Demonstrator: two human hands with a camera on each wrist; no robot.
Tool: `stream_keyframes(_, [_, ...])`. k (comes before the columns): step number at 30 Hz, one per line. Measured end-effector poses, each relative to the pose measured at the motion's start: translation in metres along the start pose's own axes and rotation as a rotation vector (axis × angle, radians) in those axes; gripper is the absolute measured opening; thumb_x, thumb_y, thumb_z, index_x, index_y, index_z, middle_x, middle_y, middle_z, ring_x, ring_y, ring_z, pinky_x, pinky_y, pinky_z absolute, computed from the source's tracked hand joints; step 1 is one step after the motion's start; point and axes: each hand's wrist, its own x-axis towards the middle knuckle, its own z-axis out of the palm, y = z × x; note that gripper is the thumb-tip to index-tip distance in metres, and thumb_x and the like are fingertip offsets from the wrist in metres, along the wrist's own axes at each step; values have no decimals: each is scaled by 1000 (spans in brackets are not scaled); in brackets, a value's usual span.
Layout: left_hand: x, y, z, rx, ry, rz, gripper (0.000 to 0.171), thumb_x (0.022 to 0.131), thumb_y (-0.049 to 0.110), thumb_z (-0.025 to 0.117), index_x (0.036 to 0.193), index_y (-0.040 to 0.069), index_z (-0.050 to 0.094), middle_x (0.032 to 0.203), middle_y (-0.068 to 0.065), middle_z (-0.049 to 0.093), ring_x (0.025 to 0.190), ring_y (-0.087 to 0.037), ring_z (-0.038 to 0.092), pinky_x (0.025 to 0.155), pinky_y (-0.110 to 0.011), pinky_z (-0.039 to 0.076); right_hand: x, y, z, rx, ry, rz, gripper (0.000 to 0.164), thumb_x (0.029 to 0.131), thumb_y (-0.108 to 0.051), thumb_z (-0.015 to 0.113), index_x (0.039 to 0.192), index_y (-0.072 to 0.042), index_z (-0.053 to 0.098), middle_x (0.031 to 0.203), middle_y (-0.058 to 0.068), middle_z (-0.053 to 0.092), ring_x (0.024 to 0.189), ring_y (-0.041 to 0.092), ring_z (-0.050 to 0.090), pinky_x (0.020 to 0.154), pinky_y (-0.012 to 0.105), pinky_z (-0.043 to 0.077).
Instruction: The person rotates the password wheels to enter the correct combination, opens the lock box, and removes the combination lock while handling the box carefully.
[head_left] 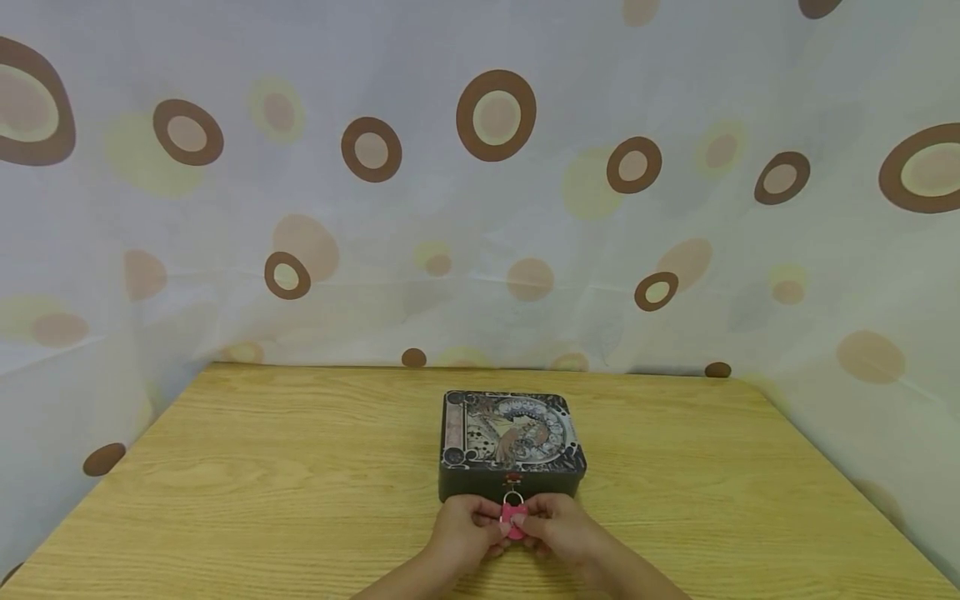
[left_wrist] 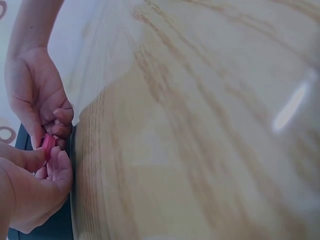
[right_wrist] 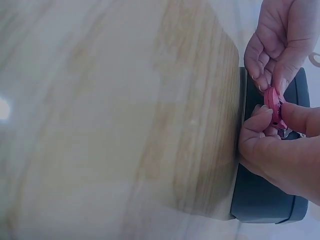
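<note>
A small pink padlock (head_left: 514,521) with a silver shackle is at the front of a dark box (head_left: 513,433) with an ornate picture on its lid. My left hand (head_left: 459,531) pinches the padlock's left side between thumb and fingers. From the other side my right hand (head_left: 561,531) pinches it too, with the thumb across its face. The shackle stands upright just below the red clasp (head_left: 512,478) on the box's front. In the right wrist view, the padlock (right_wrist: 274,107) sits between both hands' fingertips, near the dark front wall. The box's lid is down.
The box rests on a wood-grain table (head_left: 300,483), whose far edge meets a pale curtain (head_left: 450,317) with brown and yellow circles. The same cloth hangs along both sides of the table.
</note>
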Motion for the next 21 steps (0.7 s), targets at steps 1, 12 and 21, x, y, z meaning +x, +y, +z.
stream_keyframes(1, [0,0,0,0,2,-1,10,82,-9,60,91,-13,60,72,-10,63,62,-9,61,61,-29,58,0,0,0,-3,-5,0,17,90,-6,52,92,11,55,66,-3,51,63,9,48,55,20,40])
stream_keyframes(12, [-2,1,1,2,11,29,8,81,-10,62,88,-13,60,70,-10,63,63,-10,62,60,-30,58,1,-1,-1,-44,-40,2,17,93,-6,50,90,10,55,66,-3,47,61,9,45,53,19,38])
stream_keyframes(21, [-2,0,-1,-1,6,32,9,81,-9,61,89,-13,60,72,-11,63,64,-11,62,60,-29,58,0,-4,-1,-61,-47,10,17,93,-6,49,90,9,55,65,-2,47,60,9,44,52,19,37])
